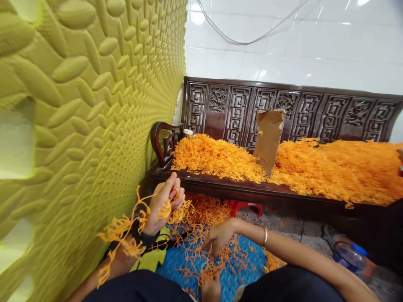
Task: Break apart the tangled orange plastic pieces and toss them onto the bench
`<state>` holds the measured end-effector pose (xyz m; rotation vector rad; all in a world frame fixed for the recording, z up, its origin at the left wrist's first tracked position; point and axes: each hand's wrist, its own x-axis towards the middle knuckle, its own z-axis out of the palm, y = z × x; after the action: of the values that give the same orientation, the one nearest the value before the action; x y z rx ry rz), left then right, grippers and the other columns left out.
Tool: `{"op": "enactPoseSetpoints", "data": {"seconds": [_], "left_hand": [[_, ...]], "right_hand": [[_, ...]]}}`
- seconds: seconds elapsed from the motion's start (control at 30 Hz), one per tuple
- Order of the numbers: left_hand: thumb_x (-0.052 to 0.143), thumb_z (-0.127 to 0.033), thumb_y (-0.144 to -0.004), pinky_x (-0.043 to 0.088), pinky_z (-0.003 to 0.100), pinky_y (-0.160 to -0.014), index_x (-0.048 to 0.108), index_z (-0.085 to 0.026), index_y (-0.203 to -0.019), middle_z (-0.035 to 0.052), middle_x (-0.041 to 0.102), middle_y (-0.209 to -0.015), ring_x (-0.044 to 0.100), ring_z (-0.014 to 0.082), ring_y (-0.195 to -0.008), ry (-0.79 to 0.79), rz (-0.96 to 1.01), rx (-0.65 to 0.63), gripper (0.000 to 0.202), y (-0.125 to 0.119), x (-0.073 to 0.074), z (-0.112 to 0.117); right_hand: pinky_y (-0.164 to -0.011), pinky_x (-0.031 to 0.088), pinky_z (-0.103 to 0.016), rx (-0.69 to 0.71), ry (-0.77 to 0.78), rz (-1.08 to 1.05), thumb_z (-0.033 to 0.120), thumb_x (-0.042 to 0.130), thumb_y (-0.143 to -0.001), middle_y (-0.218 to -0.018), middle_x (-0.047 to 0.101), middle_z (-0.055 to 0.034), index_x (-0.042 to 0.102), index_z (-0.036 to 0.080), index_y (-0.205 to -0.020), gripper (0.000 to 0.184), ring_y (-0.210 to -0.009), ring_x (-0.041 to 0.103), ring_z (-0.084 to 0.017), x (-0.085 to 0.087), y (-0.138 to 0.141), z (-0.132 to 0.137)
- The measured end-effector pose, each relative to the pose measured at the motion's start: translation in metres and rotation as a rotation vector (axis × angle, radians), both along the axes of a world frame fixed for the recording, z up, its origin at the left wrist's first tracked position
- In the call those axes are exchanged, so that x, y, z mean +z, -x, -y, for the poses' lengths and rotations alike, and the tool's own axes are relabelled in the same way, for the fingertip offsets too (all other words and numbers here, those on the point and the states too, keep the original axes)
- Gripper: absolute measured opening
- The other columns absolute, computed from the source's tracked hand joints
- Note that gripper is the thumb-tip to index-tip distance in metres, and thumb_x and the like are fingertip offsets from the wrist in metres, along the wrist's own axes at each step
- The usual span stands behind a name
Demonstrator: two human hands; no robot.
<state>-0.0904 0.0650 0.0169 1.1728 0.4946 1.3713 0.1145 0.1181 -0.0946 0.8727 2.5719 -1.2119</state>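
Observation:
My left hand (165, 205) is raised at centre left, closed with the thumb pointing up. It grips a branching orange plastic strand (124, 230), whose ends trail back over my wrist and dark wristband. My right hand (219, 237), with a bangle on its wrist, hangs lower down over a loose pile of thin orange strands (204, 214). Its fingers point down, bent and a little apart. Whether they touch the strands I cannot tell. On the dark wooden bench (201, 178) lies a heap of small orange plastic pieces (214, 157).
A cardboard piece (269, 138) stands upright between that heap and a larger orange heap (340, 167). A yellow textured foam mat (126, 105) rises close on my left. Below are a blue mat (176, 262), a red stool (247, 206) and a blue-capped plastic container (349, 258).

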Motion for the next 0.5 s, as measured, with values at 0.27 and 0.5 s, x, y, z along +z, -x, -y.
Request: {"op": "enactPoseSetpoints", "data": {"seconds": [0.27, 0.5], "left_hand": [[0.056, -0.052, -0.079, 0.016, 0.017, -0.037, 0.028, -0.019, -0.047, -0.0100, 0.021, -0.035, 0.016, 0.0032, -0.033, 0.027, -0.007, -0.070, 0.055, 0.000, 0.000, -0.001], [0.050, -0.056, -0.081, 0.015, 0.017, -0.036, 0.028, -0.019, -0.047, -0.0093, 0.024, -0.035, 0.017, 0.0033, -0.032, 0.072, 0.000, -0.118, 0.054, -0.005, 0.003, -0.001]], "right_hand": [[-0.043, 0.042, -0.020, -0.013, -0.128, -0.067, 0.037, 0.077, -0.055, -0.054, 0.062, 0.0045, 0.063, 0.022, -0.056, 0.021, -0.047, 0.057, -0.012, 0.015, 0.001, 0.016], [-0.073, 0.046, -0.030, -0.284, -0.629, -0.287, 0.023, 0.051, -0.085, -0.086, 0.066, -0.0067, 0.065, 0.016, -0.087, 0.015, -0.079, 0.060, -0.017, 0.103, 0.001, 0.034]]}}
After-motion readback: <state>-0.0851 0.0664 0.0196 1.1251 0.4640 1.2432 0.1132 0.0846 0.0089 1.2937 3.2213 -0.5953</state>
